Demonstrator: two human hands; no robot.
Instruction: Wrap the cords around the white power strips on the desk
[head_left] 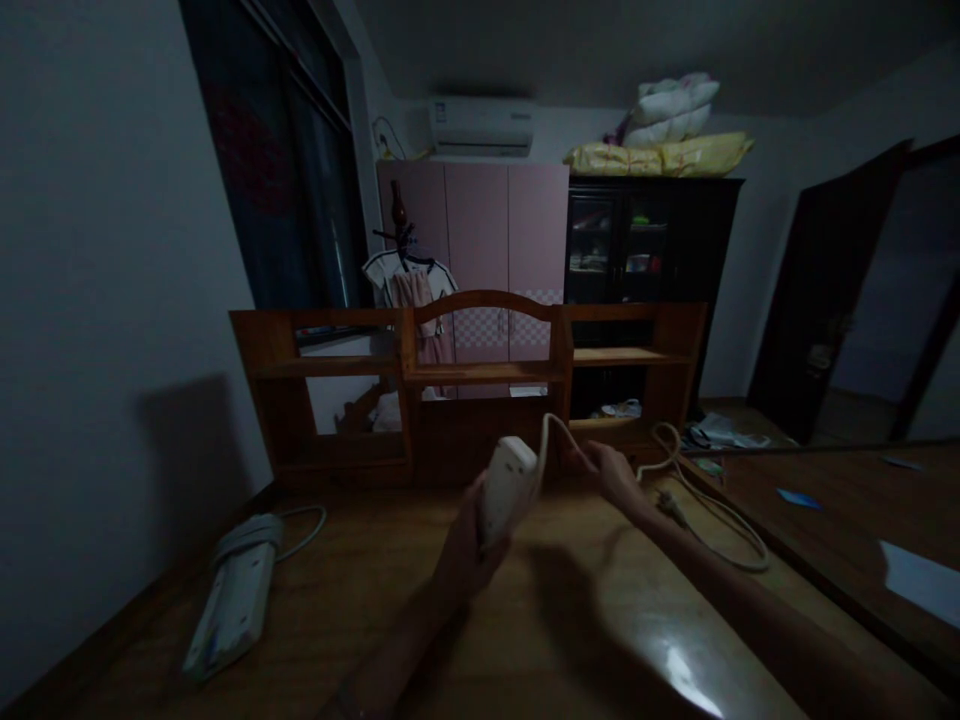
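A white power strip (508,490) is gripped in my left hand (466,545), raised above the desk with one end tilted up. Its pale cord (553,425) rises from that end and arcs over to my right hand (611,472), whose fingers are closed around it. Past my right hand the cord loops onto the desk, where its plug (670,505) lies beside my forearm. To the left, a second power strip (238,590) rests on the desk, its own cord wound around its far end and one loop sticking out.
A wooden shelf unit (487,374) stands along the desk's (360,590) far edge. On the right lies another wooden surface with a white sheet of paper (921,580) and a small blue card (799,498). A wall (97,400) borders the left side.
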